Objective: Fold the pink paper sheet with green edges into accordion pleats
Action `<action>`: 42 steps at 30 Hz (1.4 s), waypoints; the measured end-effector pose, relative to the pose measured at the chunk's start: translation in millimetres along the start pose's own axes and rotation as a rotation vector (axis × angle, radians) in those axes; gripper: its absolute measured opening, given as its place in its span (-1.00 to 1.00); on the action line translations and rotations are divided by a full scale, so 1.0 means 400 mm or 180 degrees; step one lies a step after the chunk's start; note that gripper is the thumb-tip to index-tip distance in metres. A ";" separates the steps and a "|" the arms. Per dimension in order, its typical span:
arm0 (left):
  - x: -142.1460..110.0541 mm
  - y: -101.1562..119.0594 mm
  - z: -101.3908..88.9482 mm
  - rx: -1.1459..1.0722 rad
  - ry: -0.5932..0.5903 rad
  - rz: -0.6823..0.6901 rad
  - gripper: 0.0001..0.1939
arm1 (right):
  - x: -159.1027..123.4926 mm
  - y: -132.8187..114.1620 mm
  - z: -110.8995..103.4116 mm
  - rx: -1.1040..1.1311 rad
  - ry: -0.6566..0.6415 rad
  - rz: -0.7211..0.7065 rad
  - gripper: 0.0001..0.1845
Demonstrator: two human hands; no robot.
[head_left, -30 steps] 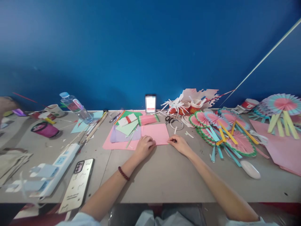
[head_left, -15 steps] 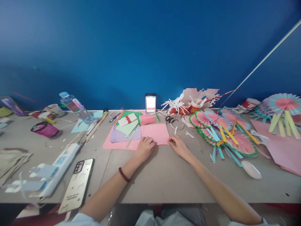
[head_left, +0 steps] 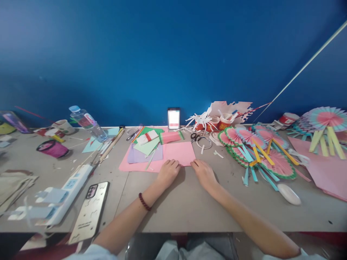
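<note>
A sheet of pink paper (head_left: 181,153) lies in the middle of the table, its left part under other papers. At its near edge my left hand (head_left: 169,172), with a dark red bead bracelet above the wrist, has its fingers curled on the paper. My right hand (head_left: 204,174) grips the same edge near the right corner, fingers bent together and thumb hidden. On the left of the sheet lie lilac paper (head_left: 141,156), light green paper (head_left: 148,147) and a white packet with a red band (head_left: 148,137). A pleated pink and green paper strip (head_left: 171,137) lies just behind.
Scissors (head_left: 194,136) and a ring of tape (head_left: 204,143) lie right of the paper. Several folded paper fans (head_left: 278,164) and a white computer mouse (head_left: 289,194) are further right. Leftward are a phone (head_left: 90,209), a power strip (head_left: 72,191) and a water bottle (head_left: 88,122).
My right hand has shifted slightly left along the paper's near edge, and its fingers have turned down onto it. My left hand stays almost in place.
</note>
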State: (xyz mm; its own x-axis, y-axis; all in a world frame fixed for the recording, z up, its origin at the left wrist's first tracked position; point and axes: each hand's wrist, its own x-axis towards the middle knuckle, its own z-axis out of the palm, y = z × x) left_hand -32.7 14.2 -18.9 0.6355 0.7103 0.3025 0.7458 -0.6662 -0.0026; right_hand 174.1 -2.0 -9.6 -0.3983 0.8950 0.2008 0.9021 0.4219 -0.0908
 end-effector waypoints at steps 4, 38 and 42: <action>-0.012 0.020 0.000 -0.0058 0.0019 -0.0131 -0.83 | -0.014 -0.024 -0.024 -0.0105 -0.0210 0.0071 -0.63; -0.040 -0.101 -0.084 -0.0992 -0.0162 -0.0150 -0.78 | -0.013 -0.029 -0.042 -0.0210 -0.0394 0.0185 -0.61; -0.037 -0.085 -0.098 -0.0688 -0.0334 -0.0183 -0.76 | -0.013 -0.030 -0.043 -0.0197 -0.0389 0.0158 -0.61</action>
State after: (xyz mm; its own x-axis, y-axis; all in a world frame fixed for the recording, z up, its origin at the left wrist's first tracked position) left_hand -75.3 17.5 14.0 0.6189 0.7608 0.1955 0.7286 -0.6490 0.2192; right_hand 168.3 -14.0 7.1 -0.3667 0.9272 0.0770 0.9283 0.3702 -0.0365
